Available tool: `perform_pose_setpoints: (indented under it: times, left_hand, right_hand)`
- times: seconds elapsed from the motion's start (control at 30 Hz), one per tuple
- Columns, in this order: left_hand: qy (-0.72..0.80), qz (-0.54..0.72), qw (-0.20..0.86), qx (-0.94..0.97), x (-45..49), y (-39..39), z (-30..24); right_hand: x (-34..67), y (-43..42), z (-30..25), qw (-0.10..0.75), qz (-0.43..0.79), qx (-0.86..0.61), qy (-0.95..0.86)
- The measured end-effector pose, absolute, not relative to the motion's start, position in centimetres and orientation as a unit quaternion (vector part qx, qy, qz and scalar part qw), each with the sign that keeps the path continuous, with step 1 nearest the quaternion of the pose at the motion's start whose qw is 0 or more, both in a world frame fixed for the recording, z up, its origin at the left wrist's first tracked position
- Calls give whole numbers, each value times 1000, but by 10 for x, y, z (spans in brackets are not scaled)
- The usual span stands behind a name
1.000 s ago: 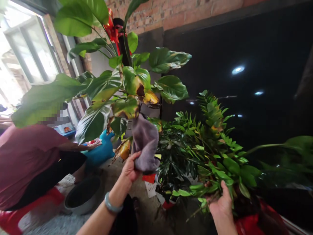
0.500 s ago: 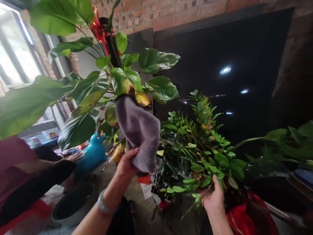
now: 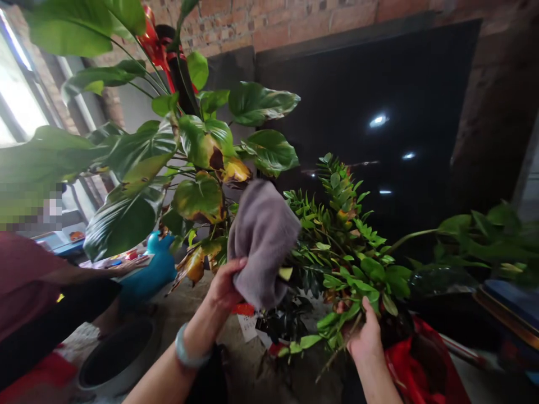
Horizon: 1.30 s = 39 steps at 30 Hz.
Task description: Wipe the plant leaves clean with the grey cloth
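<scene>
In the head view, I see the left hand [image 3: 227, 287] closed around the bottom of a grey cloth [image 3: 265, 241], held up before the big-leaved plant [image 3: 197, 196]. The right hand [image 3: 364, 335] is cupped, thumb raised, among the bushy plant's [image 3: 357, 269] low stems; I can't tell whether it grips them.

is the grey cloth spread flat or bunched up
Bunched up: the grey cloth curves in soft folds, with its lower left side gripped in the left hand.
</scene>
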<state>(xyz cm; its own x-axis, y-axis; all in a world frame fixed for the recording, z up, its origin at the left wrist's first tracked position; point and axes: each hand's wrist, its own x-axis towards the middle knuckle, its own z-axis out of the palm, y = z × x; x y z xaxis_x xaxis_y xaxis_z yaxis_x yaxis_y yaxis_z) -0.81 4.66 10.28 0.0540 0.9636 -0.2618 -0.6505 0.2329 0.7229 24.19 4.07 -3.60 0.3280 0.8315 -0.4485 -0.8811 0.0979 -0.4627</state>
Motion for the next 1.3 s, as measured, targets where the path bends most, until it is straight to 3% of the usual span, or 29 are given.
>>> perform_pose_setpoints:
  times: [0.1, 0.23, 0.37, 0.53, 0.63, 0.77, 0.9, 1.13, 1.3]
  left_hand:
    - [380, 598, 680, 188, 14, 70, 105]
    - [540, 449, 695, 155, 24, 43, 50]
    - [521, 326, 770, 169, 7, 12, 30]
    - [370, 482, 760, 230, 25, 57, 92]
    - [334, 554, 730, 219, 57, 86, 101]
    - [480, 409, 749, 204, 72, 66, 49]
    - [485, 276, 796, 233, 40, 28, 29]
    - [361, 501, 733, 287, 64, 79, 112]
    - [454, 397, 757, 251, 100, 78, 58]
  right_hand:
    - [237, 38, -28, 724, 596, -343, 61]
    - [237, 35, -26, 734, 589, -335, 42]
    - [246, 34, -34, 731, 596, -332, 28]
    - [251, 35, -39, 721, 602, -341, 42]
    - [246, 36, -36, 718, 601, -349, 37]
    - [242, 33, -32, 722, 601, -342, 27]
    - [247, 29, -32, 728, 590, -348, 12]
    - [246, 30, -41, 704, 587, -399, -25]
    - [239, 32, -47, 688, 591, -418, -54]
